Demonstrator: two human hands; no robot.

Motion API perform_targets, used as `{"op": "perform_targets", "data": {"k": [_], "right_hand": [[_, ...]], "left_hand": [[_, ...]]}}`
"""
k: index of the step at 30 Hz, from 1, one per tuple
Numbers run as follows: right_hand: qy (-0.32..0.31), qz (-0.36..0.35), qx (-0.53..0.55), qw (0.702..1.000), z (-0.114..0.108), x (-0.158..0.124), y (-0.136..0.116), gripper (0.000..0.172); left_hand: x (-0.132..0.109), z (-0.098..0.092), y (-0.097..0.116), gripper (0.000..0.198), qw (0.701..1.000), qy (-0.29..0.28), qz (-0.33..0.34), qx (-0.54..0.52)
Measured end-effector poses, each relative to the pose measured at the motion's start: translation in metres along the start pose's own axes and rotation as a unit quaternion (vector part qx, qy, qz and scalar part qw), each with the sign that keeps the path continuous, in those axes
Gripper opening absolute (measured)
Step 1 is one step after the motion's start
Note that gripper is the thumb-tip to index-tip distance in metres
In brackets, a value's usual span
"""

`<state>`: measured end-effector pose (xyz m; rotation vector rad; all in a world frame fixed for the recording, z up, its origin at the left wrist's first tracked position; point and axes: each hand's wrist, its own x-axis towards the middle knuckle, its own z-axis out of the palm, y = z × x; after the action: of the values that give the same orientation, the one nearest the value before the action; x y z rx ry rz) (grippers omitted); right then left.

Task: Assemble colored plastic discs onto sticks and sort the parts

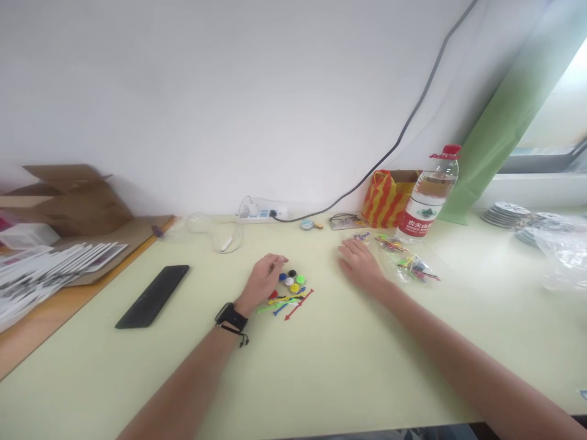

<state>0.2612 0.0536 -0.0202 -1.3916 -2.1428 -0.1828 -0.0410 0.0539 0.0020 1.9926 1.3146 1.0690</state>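
Observation:
My left hand [266, 278], with a black watch on its wrist, rests on the pale green table [321, 366], its fingers curled loosely beside a cluster of small coloured round caps [292, 281]. Thin coloured plastic sticks [288, 299] lie just below those caps. My right hand [360, 263] lies palm down with fingers stretched, touching the table next to a clear plastic bag of coloured sticks [408, 264]. Neither hand visibly holds anything.
A black phone [153, 296] lies at the left. A water bottle [428, 198] and striped bag [384, 198] stand at the back right. A power strip [261, 212] lies by the wall. Booklets [46, 269] and cardboard [68, 195] sit far left; discs [507, 214] far right.

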Motion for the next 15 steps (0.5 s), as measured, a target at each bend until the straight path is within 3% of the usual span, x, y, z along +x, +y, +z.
{"op": "perform_targets", "data": {"k": [3, 6, 8, 12, 15], "right_hand": [[-0.028, -0.081, 0.104, 0.991, -0.007, -0.003, -0.052, 0.048], [-0.102, -0.170, 0.152, 0.968, -0.011, -0.001, -0.108, 0.069], [-0.137, -0.209, 0.149, 0.957, -0.008, 0.004, -0.132, 0.068], [-0.152, -0.218, 0.152, 0.952, 0.005, 0.012, -0.135, 0.034], [-0.121, -0.157, 0.161, 0.967, 0.009, 0.006, -0.107, 0.032]], "left_hand": [[0.003, 0.002, -0.004, 0.052, 0.996, 0.049, -0.037, -0.060], [0.008, 0.001, -0.012, 0.065, 0.979, 0.111, -0.108, -0.132], [0.012, -0.002, -0.018, 0.071, 0.961, 0.144, -0.148, -0.183], [0.015, -0.005, -0.021, 0.074, 0.950, 0.155, -0.170, -0.209], [0.010, -0.001, -0.014, 0.066, 0.976, 0.105, -0.128, -0.144]]}}
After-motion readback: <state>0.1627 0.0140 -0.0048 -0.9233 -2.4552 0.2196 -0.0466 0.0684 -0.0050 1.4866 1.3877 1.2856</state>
